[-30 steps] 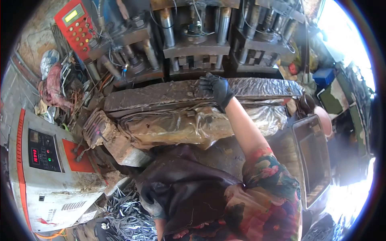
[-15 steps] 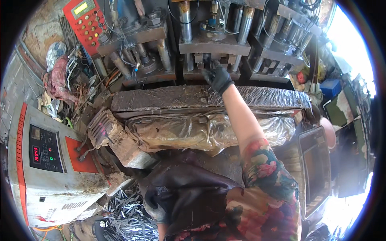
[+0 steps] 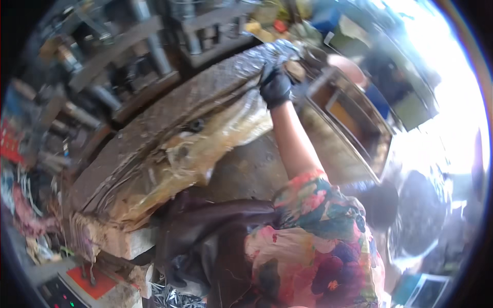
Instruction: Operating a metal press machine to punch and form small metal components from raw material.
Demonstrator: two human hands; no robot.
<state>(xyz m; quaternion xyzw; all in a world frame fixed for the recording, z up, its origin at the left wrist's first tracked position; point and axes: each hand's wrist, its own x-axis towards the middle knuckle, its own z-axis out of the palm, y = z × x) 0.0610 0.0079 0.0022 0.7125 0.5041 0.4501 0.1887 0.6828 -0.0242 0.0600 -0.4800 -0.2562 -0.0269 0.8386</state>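
My right hand [image 3: 277, 88], in a dark glove, is over the right end of the long plastic-wrapped ledge [image 3: 149, 115]. Its fingers look curled together; a dark shape stands up at their tips, and blur hides what it is. Beside the hand, a brown rounded thing [image 3: 295, 71] sits near a worn open metal-framed box [image 3: 341, 105]. Low in the picture, by the dark brown apron [image 3: 226, 220], a greyish patch may be my left hand [image 3: 192, 286]; its fingers are hidden.
Heavy presses [image 3: 128, 56] with metal columns stand behind the ledge. A pink round basin [image 3: 346, 69] and a blue container [image 3: 326, 19] are at the far right. Shredded dark and silvery strips [image 3: 177, 297] lie at the bottom, near a control cabinet [image 3: 56, 292].
The view has swung to the right and is blurred. My right hand has left the middle press and come to the ledge's right end, near the box.
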